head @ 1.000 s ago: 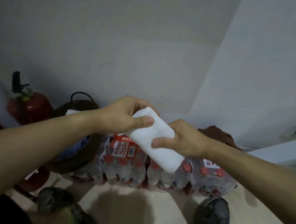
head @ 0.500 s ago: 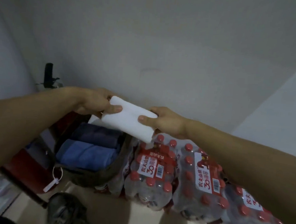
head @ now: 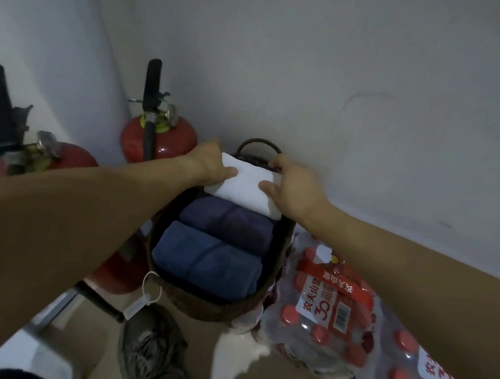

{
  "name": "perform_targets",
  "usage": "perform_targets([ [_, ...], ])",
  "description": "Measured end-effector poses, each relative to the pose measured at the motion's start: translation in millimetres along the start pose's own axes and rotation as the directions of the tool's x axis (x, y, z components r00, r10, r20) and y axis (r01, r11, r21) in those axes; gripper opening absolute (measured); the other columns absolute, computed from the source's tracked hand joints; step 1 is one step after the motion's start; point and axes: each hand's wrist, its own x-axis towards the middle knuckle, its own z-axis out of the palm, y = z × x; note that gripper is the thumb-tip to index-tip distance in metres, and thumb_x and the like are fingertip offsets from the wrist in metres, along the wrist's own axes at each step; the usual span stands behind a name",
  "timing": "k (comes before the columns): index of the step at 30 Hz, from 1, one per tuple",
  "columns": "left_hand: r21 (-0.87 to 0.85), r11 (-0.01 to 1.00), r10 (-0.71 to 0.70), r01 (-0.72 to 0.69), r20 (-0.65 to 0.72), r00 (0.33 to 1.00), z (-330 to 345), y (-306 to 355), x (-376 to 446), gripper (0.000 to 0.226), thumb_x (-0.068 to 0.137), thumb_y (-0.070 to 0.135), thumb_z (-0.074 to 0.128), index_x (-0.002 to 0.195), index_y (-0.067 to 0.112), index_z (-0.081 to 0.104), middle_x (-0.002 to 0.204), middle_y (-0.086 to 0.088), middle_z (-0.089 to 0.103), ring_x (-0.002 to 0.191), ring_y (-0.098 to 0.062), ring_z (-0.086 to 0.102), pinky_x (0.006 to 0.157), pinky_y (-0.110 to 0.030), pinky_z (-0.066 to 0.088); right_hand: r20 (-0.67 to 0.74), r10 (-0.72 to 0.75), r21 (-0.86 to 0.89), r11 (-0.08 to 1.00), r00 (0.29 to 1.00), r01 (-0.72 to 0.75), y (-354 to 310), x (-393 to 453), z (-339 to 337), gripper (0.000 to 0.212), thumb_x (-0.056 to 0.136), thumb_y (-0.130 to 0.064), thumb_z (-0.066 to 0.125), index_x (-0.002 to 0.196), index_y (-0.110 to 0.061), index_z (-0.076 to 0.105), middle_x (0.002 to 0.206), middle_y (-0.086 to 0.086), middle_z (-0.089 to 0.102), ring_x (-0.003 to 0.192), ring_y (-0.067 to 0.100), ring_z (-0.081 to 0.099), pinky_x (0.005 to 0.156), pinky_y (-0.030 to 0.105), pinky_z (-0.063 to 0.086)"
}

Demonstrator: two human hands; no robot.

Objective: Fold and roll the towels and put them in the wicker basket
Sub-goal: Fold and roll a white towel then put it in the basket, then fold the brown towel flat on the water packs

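While gripping towel, hands outstretched.

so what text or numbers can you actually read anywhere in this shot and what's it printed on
"农夫山泉": red label on the shrink-wrapped pack of water bottles, seen upside down.
"30": same red label, large white digits; the smaller characters beside it are too blurred to read.
Barcode on that label: digits too small to read.
Second label at the lower right edge: cut off and blurred, unreadable.
White tag hanging from the wicker basket: nothing legible.

Both arms reach forward; left hand and right hand each grip opposite towel ends, thumbs on top.
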Motion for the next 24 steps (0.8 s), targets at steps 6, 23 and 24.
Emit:
perform_targets([
  [6, 0.304, 0.944, 0.212, -0.133, -0.245, 0.946, 11, 0, -8, 0.05, 0.085, 0.039, 0.068, 0.118, 0.007, 0.048, 0.115, -0.018, 0.057, 0.103, -0.035, 0.056, 0.077, -0.04, 0.043, -0.024, -0.104, -0.407, 0.909, 0.994, 0.085, -10, 1, -4, 0.038, 0.092, -0.038, 0.06, 0.124, -0.017, 0.055, 0.127, 0.013, 0.046, 0.108, 0.033, 0.051, 0.081, 0.04, 0.048],
  [23, 0.203, 0.89, 0.413, -0.409, 0.026, 0.91, 33, -25, -8, 0.046, 0.099, 0.029, 0.047, 0.143, 0.018, 0.044, 0.143, -0.011, 0.041, 0.13, -0.03, 0.038, 0.112, -0.039, 0.03, 0.304, -0.154, -0.417, 0.866, 0.94, 0.276, -5, 3, -7, 0.047, 0.091, -0.044, 0.063, 0.122, -0.009, 0.063, 0.115, 0.015, 0.061, 0.102, 0.029, 0.057, 0.076, 0.031, 0.04],
  [24, 0.208, 0.892, 0.403, -0.401, 0.037, 0.914, 34, -26, -8, 0.046, 0.1, 0.029, 0.047, 0.144, 0.018, 0.043, 0.144, -0.011, 0.039, 0.132, -0.03, 0.036, 0.113, -0.038, 0.028, 0.298, -0.155, -0.424, 0.863, 0.942, 0.276, -5, 5, -5, 0.045, 0.09, -0.044, 0.064, 0.117, -0.009, 0.066, 0.111, 0.014, 0.063, 0.099, 0.028, 0.058, 0.073, 0.029, 0.038],
])
